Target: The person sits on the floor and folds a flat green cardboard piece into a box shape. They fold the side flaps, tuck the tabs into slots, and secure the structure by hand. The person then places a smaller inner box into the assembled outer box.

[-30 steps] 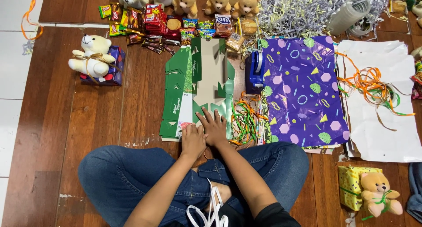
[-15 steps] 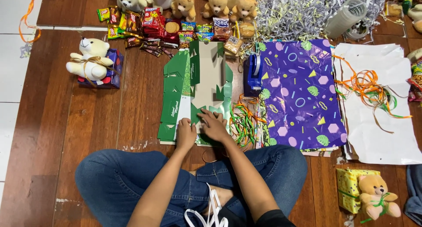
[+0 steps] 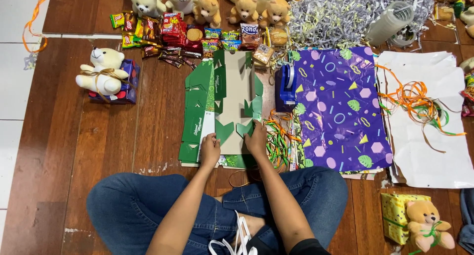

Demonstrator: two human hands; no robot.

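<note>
You're sitting on the wooden floor [image 3: 74, 151], centre frame. Your left hand [image 3: 210, 150] is pressing down flat, fingers unclenched, on the green flat cardboard box [image 3: 222, 107]; your right hand [image 3: 256, 139] is pinching its lower right flap. The thin, stiff card risks creasing or tearing at the cut tabs if you're bending hard. Curly slippery ribbons [image 3: 277, 136] are lying just right, likely snagging. Glossy purple wrapping paper [image 3: 340, 107] is lying further right.

Five teddy bears [image 3: 207, 6] sit along the top of the frame, one white bear [image 3: 102, 70] at upper left and one tan bear [image 3: 427, 224] at lower right: seven. One purple wrapping sheet [image 3: 340, 107], one blue tape dispenser [image 3: 286, 85], two hands.
</note>
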